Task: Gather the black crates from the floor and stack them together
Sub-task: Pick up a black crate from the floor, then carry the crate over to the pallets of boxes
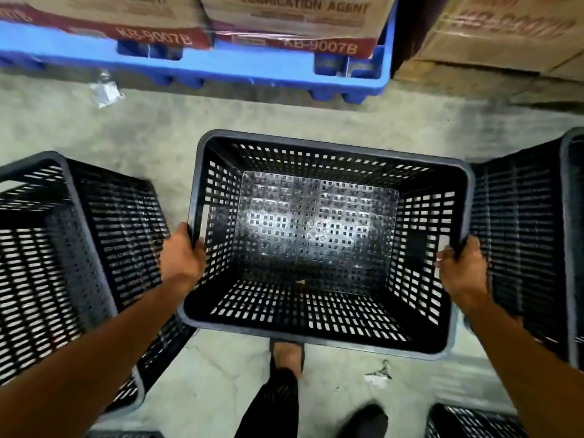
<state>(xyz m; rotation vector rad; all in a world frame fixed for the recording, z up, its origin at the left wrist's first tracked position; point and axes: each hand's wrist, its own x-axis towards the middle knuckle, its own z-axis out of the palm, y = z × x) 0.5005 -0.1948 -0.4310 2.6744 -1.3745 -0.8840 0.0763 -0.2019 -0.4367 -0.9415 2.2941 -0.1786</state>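
Held crate [322,235] centre; crate [63,248] left, crate [531,232] right; pallet [221,64] beyond, boxes [284,20] on it.

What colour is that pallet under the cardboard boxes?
Bright blue; the pallet shows clearly in the head view.

Both hands on one black crate [319,235], held open side up above the concrete floor [221,358]. Left hand [183,251] grips its left rim, right hand [463,267] grips its right rim, fingers curled over the edge. Tipped crate [72,248] just outside left hand; another crate [531,235] just outside right hand. Beyond the hands: blue pallet [221,63] carrying cardboard boxes [284,23].
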